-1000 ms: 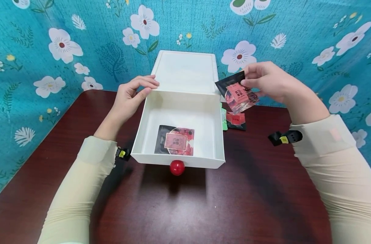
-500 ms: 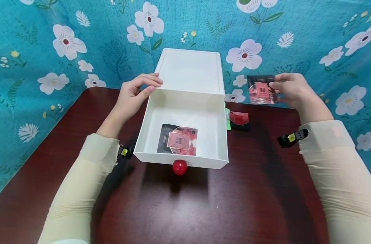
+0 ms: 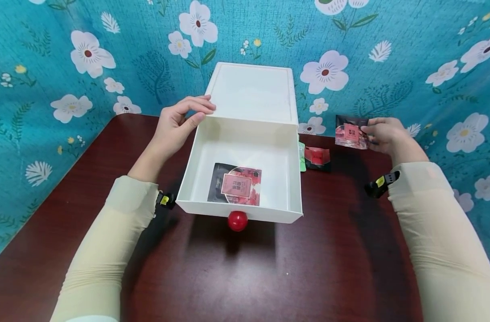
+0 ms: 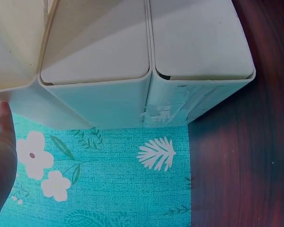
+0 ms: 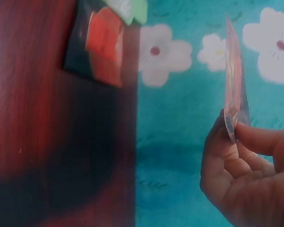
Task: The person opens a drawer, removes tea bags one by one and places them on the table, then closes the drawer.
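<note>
My right hand (image 3: 386,136) pinches a black and red printed sachet (image 3: 351,133) by its edge, to the right of the drawer cabinet. In the right wrist view this sachet is seen edge-on between thumb and fingers. My left hand (image 3: 184,117) rests on the front left edge of the white drawer cabinet (image 3: 251,91), fingers loosely extended. The cabinet's top drawer (image 3: 238,211) is pulled out and has a red ball knob (image 3: 237,221). Inside it lies a similar black and red sachet (image 3: 236,184), face up.
Right of the cabinet, another red and black sachet (image 3: 317,157) lies on the dark table (image 3: 329,259), beside a green packet (image 3: 302,156) partly hidden by the drawer. Two closed lower drawers (image 4: 97,42) show in the left wrist view. A flowered blue cloth (image 3: 148,27) hangs behind.
My right hand has carried its sachet rightward away from the cabinet, then lowered it toward the table. The left hand stays on the cabinet edge; the view has shifted slightly.
</note>
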Demonstrator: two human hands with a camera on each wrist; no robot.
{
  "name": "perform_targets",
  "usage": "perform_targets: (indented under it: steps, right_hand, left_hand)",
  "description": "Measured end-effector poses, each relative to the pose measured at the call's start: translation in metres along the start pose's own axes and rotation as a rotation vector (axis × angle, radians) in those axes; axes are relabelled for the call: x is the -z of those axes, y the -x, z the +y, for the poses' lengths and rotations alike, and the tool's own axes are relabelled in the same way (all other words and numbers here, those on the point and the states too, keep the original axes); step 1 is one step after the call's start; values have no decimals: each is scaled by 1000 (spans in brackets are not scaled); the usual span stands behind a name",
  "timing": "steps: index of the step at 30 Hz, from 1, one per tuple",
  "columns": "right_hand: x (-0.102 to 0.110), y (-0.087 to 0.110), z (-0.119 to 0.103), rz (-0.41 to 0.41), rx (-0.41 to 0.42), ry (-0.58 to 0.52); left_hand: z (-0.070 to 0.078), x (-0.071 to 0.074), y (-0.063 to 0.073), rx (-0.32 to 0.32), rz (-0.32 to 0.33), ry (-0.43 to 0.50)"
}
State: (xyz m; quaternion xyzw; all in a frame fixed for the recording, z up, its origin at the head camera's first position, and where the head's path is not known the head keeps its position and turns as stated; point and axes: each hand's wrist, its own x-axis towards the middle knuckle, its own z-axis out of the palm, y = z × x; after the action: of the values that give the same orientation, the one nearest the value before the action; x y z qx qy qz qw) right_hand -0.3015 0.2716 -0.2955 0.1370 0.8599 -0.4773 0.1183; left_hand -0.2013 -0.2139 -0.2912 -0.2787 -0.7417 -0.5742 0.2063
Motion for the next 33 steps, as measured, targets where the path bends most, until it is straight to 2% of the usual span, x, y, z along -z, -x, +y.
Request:
perform_targets:
  steps: [9,20,28,33]
  right_hand:
    - [-1,-16,21,27,-53,10]
    - [-5,-32,51,-3,-126,21]
    - [-7,-35,61,-38,-100,25]
    - [-11,-35,69,-61,-115,54]
  left_hand:
    - [-1,3,2,-11,14,-11]
    - [0,2,-1,-8,10,-17]
    - [4,4,-3,-39,11,-21]
    - [0,2,-2,-15,-3,-23]
